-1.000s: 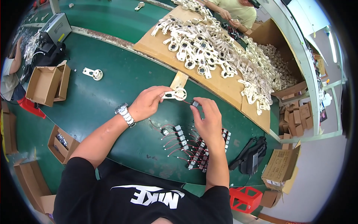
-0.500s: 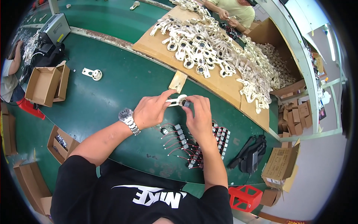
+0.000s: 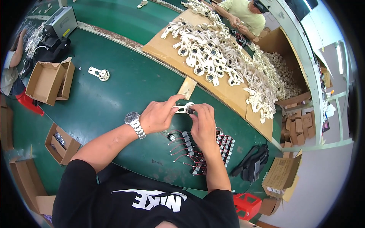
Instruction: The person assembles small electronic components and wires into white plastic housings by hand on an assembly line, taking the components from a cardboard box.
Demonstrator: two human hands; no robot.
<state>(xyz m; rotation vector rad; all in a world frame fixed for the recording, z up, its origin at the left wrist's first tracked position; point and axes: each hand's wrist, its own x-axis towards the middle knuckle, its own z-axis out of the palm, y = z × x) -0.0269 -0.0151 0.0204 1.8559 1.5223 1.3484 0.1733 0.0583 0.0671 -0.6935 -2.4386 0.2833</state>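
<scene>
Between my two hands, just above the green table, is a white plastic housing (image 3: pixel 181 110) with a slotted arm and a round cup. My left hand (image 3: pixel 156 117) is closed, pinching the arm end. My right hand (image 3: pixel 204 123) is closed at the cup, its fingertips on a small dark motor-like part (image 3: pixel 191 111) that sits at the cup's opening; the fingers partly cover it. Below my hands lie rows of small grey block-shaped motors (image 3: pixel 188 141) with thin red wires, partly behind my right forearm. A flat tan block (image 3: pixel 187 88) lies just beyond my left fingertips.
A heap of white housings (image 3: pixel 213 57) covers a cardboard sheet (image 3: pixel 161 43) at the far side. One more housing (image 3: pixel 99 73) lies at left, near open cardboard boxes (image 3: pixel 45 81). A black bag (image 3: pixel 251 163) rests at right. Another person (image 3: pixel 245 17) works across the table.
The small part at the cup showed a grey block side before; now a dark round face shows there. My hands keep their hold, and the whole view has shifted slightly.
</scene>
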